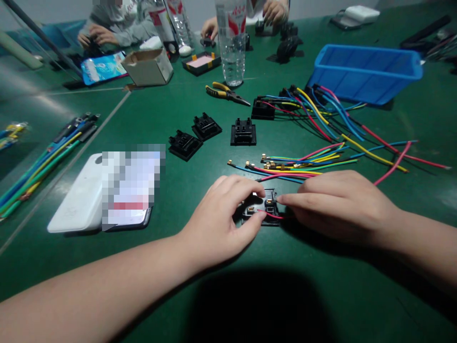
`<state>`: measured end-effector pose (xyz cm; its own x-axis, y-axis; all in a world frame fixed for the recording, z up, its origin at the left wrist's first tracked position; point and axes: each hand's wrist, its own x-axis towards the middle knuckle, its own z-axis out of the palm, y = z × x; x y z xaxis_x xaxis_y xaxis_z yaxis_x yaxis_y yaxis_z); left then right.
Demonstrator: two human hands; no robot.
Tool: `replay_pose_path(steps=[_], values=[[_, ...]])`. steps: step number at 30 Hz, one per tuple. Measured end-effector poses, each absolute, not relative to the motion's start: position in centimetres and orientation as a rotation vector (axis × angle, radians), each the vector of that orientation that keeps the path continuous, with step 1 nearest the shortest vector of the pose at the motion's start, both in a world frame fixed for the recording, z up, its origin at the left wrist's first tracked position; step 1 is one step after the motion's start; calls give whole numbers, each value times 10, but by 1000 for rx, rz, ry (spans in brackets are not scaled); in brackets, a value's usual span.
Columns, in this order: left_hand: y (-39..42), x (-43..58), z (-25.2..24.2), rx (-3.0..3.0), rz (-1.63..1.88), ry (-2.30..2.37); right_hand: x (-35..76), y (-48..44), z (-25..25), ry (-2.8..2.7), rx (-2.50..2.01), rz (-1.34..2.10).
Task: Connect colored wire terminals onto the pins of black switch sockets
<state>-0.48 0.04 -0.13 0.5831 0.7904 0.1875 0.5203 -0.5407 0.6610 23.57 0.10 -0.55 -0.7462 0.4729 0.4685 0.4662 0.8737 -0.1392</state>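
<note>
My left hand (223, 214) curls around a small black plastic socket housing (270, 223) on the table, thumb and fingers closed on its left side. Inside the housing sit a brass terminal (252, 209) and a second brass terminal (270, 202). A thin red wire (273, 216) runs from the first terminal toward the right hand. My right hand (339, 205) is closed, its fingertip touching the housing's right side by the second terminal. What its fingers hold is hidden. Just beyond the hands lie several coloured wires (307, 160) with brass ends.
Black housings (243, 132) stand ahead, near pliers (228, 94) and a water bottle (231, 52). Wired housings (263, 108) lie before a blue bin (367, 76). Left are phones (76, 195) and cable bundles (50, 162). Other people's hands (102, 35) work across the table.
</note>
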Motion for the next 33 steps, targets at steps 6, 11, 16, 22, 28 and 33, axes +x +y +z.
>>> replay_pose_path(steps=[6,11,16,22,28,33], values=[[1,-5,-2,2242,692,986,236,1,-6,-2546,-675,21],[0,-5,-2,2244,679,997,235,1,-5,-2545,-683,22],[1,-5,-1,2249,658,995,236,1,-5,-2555,-678,12],[0,-6,-1,2249,660,986,238,1,-5,-2563,-680,5],[-1,-6,-1,2249,641,998,236,2,-4,-2572,-685,6],[0,-5,1,2237,641,995,236,2,-5,-2561,-680,-5]])
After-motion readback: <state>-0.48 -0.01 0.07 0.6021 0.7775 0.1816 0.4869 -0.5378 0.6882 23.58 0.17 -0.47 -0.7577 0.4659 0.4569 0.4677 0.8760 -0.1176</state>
